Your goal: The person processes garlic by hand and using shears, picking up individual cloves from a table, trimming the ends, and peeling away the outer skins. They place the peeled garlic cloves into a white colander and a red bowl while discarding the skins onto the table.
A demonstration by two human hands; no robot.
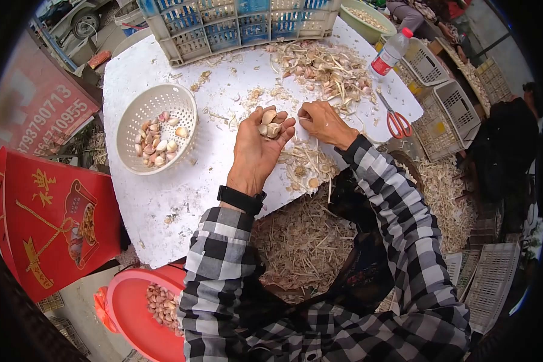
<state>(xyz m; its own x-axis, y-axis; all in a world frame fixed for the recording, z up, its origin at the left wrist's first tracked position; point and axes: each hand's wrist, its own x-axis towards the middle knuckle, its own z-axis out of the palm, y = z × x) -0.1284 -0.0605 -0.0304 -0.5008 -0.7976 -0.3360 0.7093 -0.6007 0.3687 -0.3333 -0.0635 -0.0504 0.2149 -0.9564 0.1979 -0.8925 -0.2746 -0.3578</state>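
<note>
My left hand (pixel 256 142) is palm up over the white table (pixel 163 223), its fingers curled around several garlic cloves (pixel 270 125). Just right of it, my right hand (pixel 326 123) has its fingertips pressed together; what they hold, if anything, is too small to tell. Below both hands lies a heap of stems and peel (pixel 308 166). A white perforated colander (pixel 127 123) with loose cloves stands on the table to the left. Farther back on the right is a pile of garlic cloves and stalks (pixel 335 69).
A blue and grey crate (pixel 241 30) stands at the table's back. Scissors (pixel 397 120) with red handles and a red-capped bottle (pixel 390 54) lie right. A red basin (pixel 127 301) and red box (pixel 54 223) are at left. A person (pixel 413 12) is at the upper right.
</note>
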